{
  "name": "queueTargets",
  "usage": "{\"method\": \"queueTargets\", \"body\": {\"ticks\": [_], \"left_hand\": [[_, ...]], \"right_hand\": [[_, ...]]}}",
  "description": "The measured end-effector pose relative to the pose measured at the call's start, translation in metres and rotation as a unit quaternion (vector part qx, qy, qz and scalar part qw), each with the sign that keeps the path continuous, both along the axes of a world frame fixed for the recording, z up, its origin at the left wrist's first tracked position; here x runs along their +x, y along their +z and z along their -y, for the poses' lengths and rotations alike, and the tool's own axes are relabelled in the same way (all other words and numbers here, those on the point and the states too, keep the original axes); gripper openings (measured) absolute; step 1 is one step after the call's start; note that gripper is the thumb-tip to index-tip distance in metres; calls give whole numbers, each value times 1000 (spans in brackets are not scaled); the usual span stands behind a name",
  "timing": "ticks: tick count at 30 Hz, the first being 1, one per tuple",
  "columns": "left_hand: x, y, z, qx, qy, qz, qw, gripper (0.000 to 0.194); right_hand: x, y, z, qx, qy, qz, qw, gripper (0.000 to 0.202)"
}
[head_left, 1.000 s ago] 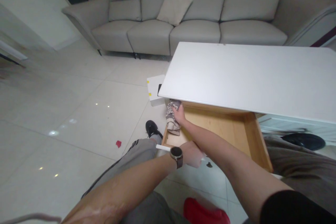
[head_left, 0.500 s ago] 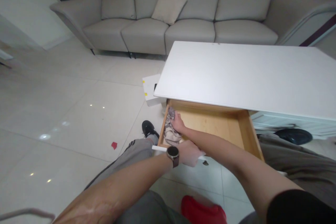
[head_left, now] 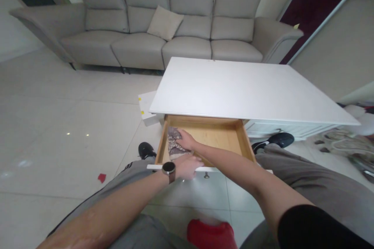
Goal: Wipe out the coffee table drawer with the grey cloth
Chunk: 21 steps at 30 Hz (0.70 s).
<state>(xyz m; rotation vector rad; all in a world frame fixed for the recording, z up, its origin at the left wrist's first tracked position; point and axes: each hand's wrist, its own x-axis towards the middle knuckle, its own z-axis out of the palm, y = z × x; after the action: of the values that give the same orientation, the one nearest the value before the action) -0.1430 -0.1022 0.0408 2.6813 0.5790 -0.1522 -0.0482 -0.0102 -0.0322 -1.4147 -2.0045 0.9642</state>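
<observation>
A red object (head_left: 210, 235), cut off by the bottom of my view, sits on the floor nearest me, in front of the drawer (head_left: 248, 146). My legs in grey trousers (head_left: 295, 165) reach along both sides of the drawer, with one black shoe (head_left: 146, 150) off its left side and the other shoe (head_left: 281, 139) beyond its right side. My left forearm comes in at the drawer's front left corner, a round-faced watch (head_left: 168, 168) on the wrist. My left hand (head_left: 188, 166) lies over the drawer's white front edge, its fingers pointing right (they blur a little, so I cannot tell whether they grip that edge or only rest there). Just right of those fingers, a small knob (head_left: 206, 175) sticks out from the drawer's front.

My right arm, in a black sleeve (head_left: 315, 225), crosses over the drawer from its right. My right hand (head_left: 187, 140) is closed on a patterned cloth (head_left: 174, 140), which lies bunched inside the drawer, along its left wall. The rest of the bare wooden bottom shows to the right of that.

Behind the drawer spreads the white tabletop (head_left: 248, 89). A white box (head_left: 147, 109) with yellow marks stands past the drawer's back left corner. Farthest from the drawer is a grey sofa (head_left: 187, 50), bearing a pale cushion (head_left: 165, 23).
</observation>
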Motion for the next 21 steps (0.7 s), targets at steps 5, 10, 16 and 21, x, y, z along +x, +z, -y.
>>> {"method": "queueTargets", "body": {"ticks": [5, 10, 16, 21], "left_hand": [[1, 4, 0, 11, -21, -17, 1000, 21], [2, 6, 0, 4, -17, -34, 999, 22], [3, 3, -1, -14, -7, -21, 1000, 23], [4, 1, -2, -24, -3, -22, 999, 26]], "right_hand": [[86, 54, 10, 120, -4, -30, 992, 52], [207, 120, 55, 150, 66, 112, 980, 52], [327, 165, 96, 27, -40, 346, 937, 63], [327, 110, 113, 5, -23, 415, 909, 82]]}}
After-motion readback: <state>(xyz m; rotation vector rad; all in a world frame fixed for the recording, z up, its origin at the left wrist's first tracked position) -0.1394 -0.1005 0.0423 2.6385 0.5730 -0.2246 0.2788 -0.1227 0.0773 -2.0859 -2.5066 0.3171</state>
